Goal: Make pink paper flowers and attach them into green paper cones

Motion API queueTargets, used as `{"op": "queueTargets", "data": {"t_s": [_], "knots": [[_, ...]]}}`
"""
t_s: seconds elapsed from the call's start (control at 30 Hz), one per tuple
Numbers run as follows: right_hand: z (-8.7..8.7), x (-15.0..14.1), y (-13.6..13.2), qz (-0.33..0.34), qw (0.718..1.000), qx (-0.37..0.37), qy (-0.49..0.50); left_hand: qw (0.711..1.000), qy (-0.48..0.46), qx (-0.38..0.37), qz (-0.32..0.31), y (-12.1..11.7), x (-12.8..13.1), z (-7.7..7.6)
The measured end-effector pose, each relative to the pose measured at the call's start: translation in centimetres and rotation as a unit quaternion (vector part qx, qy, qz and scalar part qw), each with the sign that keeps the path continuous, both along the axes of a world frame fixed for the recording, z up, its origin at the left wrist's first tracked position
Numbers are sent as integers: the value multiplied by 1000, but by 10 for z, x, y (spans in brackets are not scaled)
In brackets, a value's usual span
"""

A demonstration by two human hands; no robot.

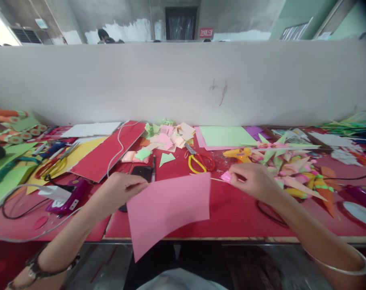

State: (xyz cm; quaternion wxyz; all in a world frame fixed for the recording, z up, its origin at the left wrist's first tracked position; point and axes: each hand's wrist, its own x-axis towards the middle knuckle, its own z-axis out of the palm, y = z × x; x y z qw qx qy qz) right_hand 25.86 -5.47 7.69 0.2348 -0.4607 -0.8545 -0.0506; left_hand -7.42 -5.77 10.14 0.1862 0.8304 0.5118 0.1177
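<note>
My left hand [124,189] pinches the top left corner of a large pink paper sheet [169,211], which hangs over the near edge of the red table [237,213]. My right hand [253,181] is closed on a small folded pink paper piece [226,176] fixed to a thin wooden stick [214,179]. Both hands hover just above the table, the sheet between them. A black phone [142,172] lies just behind my left hand.
Red-and-yellow scissors [201,162] and a yellow glue gun [238,153] lie behind the hands. Paper scraps [167,139], a green sheet [226,136] and paper cones [294,171] sit further back and right. A purple glue gun [68,197] with cables lies left. A grey partition [183,80] closes the back.
</note>
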Motion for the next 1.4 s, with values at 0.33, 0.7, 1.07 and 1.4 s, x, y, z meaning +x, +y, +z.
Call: {"op": "queueTargets", "data": {"t_s": [0.33, 0.7, 1.07, 1.4], "knots": [[5, -73, -12, 152, 988, -43, 4, 990, -16, 77, -121, -4, 32, -4], [-23, -33, -2, 15, 931, -178, 318, 944, -311, -57, 94, -3, -3, -60], [-71, -72, -9, -85, 916, -115, 374, 906, -382, -151, 101, -47, 64, -88], [-21, -102, -57, 57, 892, -288, 342, 881, -457, -117, 25, -47, 86, -66]]}}
